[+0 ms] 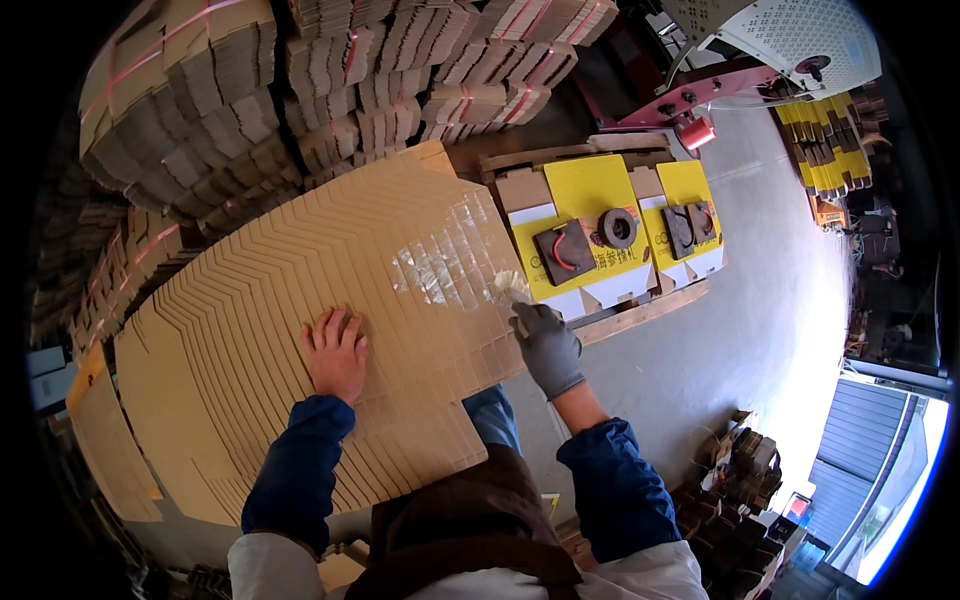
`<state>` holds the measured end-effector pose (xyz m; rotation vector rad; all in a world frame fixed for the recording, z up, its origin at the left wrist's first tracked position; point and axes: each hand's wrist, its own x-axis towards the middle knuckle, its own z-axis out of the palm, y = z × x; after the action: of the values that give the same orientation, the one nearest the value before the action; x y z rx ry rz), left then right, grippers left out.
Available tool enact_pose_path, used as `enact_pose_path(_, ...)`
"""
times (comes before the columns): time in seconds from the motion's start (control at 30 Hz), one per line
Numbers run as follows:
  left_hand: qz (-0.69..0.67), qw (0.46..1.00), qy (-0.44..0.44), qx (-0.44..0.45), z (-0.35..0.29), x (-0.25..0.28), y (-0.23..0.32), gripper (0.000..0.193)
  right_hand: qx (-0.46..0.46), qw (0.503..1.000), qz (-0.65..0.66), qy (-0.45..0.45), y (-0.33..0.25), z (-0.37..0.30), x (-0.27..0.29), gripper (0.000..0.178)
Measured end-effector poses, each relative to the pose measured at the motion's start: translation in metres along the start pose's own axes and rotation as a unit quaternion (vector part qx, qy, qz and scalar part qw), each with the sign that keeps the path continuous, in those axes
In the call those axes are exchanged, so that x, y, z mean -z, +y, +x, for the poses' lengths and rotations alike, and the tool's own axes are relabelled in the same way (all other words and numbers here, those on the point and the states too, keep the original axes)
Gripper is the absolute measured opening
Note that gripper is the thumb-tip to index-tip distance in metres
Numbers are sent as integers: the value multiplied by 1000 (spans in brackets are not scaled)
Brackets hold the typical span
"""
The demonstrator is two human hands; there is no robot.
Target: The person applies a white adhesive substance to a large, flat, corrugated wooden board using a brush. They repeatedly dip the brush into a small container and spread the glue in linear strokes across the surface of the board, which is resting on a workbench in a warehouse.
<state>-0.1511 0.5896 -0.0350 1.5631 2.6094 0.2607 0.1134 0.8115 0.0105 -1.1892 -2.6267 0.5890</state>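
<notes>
Many brown cardboard sheets point(250, 270) lie fanned in overlapping steps before me, their edges staggered left to right. My left hand point(336, 352), bare, rests flat on them with its fingers spread. In a dark grey glove, my right hand point(548, 348) closes around a brush at the right side of the fan. The pale bristles point(510, 284) of this brush touch the cardboard; most of its handle is hidden by the glove. Left of the bristles, a shiny wet-looking patch point(445, 262) crosses several of the stepped edges.
To the right, yellow-and-white printed cartons point(590, 190) lie flat on a wooden pallet point(650, 312), with dark blocks point(565, 252) and a dark ring point(617, 229) on top. Tied cardboard stacks point(350, 80) rise behind. A red machine frame point(700, 90) stands far right, and a scrap pile point(735, 465) lies near right.
</notes>
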Motion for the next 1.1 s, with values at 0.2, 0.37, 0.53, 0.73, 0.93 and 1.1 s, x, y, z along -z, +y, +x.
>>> enact_pose_path(0.2, 3, 1000, 16, -3, 1, -1, -1, 38, 5, 999, 42, -1, 4, 37, 12, 24)
enact_pose_path(0.37, 8, 1000, 15, 0, 0, -1, -2, 38, 32, 997, 63, 33, -3, 66, 20, 23)
enact_pose_path(0.53, -4, 1000, 11, -2, 3, 1, 0, 39, 0, 999, 34, 20, 22, 101, 8, 22)
enact_pose_path(0.73, -16, 1000, 7, 5, 4, 3, 2, 39, 46, 999, 19, 20, 14, 128, 8, 21)
enact_pose_path(0.93, -22, 1000, 17, -2, 4, 2, 1, 38, 55, 998, -27, -9, 20, 154, -3, 24)
enact_pose_path(1.1, -10, 1000, 17, -4, 2, 4, -1, 38, 68, 998, 17, -1, 9, 157, 3, 25)
